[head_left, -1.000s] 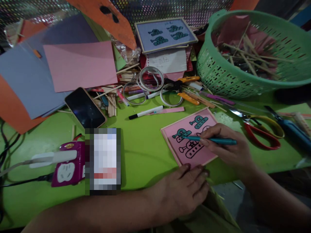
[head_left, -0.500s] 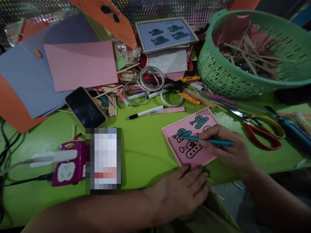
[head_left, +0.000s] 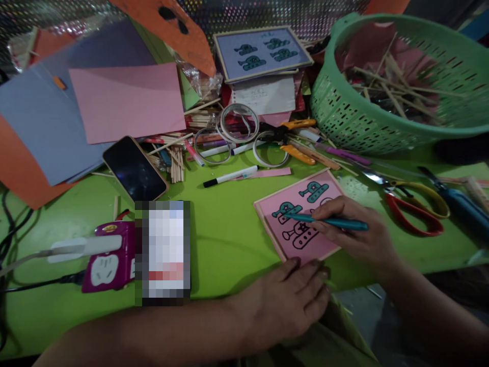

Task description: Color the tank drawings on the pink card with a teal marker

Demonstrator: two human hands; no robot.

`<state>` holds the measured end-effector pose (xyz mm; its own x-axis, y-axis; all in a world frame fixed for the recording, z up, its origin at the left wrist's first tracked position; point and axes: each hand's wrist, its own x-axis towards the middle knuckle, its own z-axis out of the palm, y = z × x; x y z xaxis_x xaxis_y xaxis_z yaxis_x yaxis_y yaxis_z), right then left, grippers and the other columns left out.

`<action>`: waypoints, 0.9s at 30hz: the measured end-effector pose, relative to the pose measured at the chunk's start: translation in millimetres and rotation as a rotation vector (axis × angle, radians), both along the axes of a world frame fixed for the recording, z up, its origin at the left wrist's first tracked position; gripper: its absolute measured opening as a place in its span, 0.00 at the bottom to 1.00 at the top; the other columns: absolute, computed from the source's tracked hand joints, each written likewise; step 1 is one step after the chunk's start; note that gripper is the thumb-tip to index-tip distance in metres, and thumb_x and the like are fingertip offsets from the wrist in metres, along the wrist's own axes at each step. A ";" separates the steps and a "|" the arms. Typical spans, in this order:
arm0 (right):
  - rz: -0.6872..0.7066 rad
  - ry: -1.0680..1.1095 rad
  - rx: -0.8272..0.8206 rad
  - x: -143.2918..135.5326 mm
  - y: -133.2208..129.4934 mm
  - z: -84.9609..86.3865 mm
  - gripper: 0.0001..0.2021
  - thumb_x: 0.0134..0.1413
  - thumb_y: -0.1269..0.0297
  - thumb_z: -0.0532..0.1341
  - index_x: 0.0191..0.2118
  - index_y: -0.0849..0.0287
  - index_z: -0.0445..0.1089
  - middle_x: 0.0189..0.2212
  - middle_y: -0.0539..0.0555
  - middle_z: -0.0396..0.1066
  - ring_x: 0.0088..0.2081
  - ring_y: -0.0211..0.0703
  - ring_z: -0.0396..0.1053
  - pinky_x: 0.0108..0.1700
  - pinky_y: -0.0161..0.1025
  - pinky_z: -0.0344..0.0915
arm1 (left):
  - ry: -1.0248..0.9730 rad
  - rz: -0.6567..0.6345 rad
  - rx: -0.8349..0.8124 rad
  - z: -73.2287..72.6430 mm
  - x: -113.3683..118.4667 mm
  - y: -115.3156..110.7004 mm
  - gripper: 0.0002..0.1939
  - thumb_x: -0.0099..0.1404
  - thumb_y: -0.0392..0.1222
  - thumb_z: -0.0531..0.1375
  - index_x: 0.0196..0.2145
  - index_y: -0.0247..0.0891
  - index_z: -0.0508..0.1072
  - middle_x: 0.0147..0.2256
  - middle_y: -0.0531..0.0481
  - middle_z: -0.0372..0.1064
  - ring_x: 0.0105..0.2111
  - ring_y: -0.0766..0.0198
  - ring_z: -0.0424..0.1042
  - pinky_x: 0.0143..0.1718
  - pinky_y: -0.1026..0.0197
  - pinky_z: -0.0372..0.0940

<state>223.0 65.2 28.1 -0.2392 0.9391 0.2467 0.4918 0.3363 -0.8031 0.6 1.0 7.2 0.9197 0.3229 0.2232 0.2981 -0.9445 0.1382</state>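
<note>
A pink card (head_left: pixel 293 191) edged with thin wooden sticks lies on the green table, bearing several black-outlined tank drawings. Two of the tanks are coloured teal; the nearest one shows as bare outline, and another is mostly behind my fingers. My right hand (head_left: pixel 351 229) is closed around a teal marker (head_left: pixel 346 223), whose tip rests at the left tank. Along the card's near edge lies my left hand (head_left: pixel 294 295), flat and with fingers stretched out, their tips touching the frame.
A similar framed blue card (head_left: pixel 263 41) sits on papers at the back. The green basket (head_left: pixel 344 120) holds sticks. Scissors (head_left: pixel 414 216) lie to the right, tape rolls (head_left: pixel 239 125) and a black-capped marker (head_left: pixel 231 176) behind. Left are a phone (head_left: pixel 135 168) and a purple power strip (head_left: pixel 109 260).
Hardly anything differs: the marker tip stays at the left tank with at most a tiny shift. My left hand keeps its place on the card's edge.
</note>
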 end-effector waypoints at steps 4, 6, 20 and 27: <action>0.016 -0.015 0.013 0.2 -0.2 0.0 0.07 0.56 0.73 0.68 0.35 0.51 0.76 0.29 0.48 0.80 0.29 0.42 0.79 0.30 0.35 0.73 | 0.075 -0.041 -0.023 1.4 0.7 0.1 0.22 0.80 0.38 0.49 0.65 0.40 0.71 0.68 0.47 0.66 0.66 0.57 0.67 0.64 0.53 0.60; 0.025 -0.024 0.011 0.4 -0.5 -0.3 0.07 0.57 0.72 0.68 0.36 0.51 0.75 0.28 0.48 0.79 0.28 0.41 0.78 0.28 0.34 0.72 | 0.100 -0.060 -0.029 0.9 1.0 -0.1 0.22 0.80 0.38 0.49 0.66 0.39 0.70 0.69 0.45 0.64 0.66 0.56 0.66 0.64 0.52 0.60; 0.008 -0.009 -0.012 1.5 -2.6 2.0 0.06 0.58 0.71 0.67 0.34 0.51 0.73 0.27 0.47 0.76 0.26 0.39 0.74 0.28 0.34 0.70 | -0.078 0.043 0.020 -3.2 1.0 -0.9 0.20 0.79 0.38 0.51 0.59 0.44 0.77 0.62 0.54 0.73 0.63 0.60 0.70 0.63 0.54 0.59; -0.019 -0.008 -0.008 1.0 -1.6 1.7 0.06 0.57 0.72 0.68 0.35 0.51 0.74 0.28 0.48 0.77 0.27 0.39 0.75 0.29 0.34 0.71 | -0.091 0.050 0.019 -3.5 1.3 -0.7 0.19 0.79 0.38 0.51 0.59 0.43 0.77 0.62 0.54 0.73 0.63 0.60 0.70 0.63 0.55 0.59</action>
<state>223.9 63.6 29.8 -0.2235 0.9453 0.2377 0.5043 0.3208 -0.8017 1.9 0.3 3.7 0.8782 0.3627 0.3119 0.3318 -0.9315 0.1489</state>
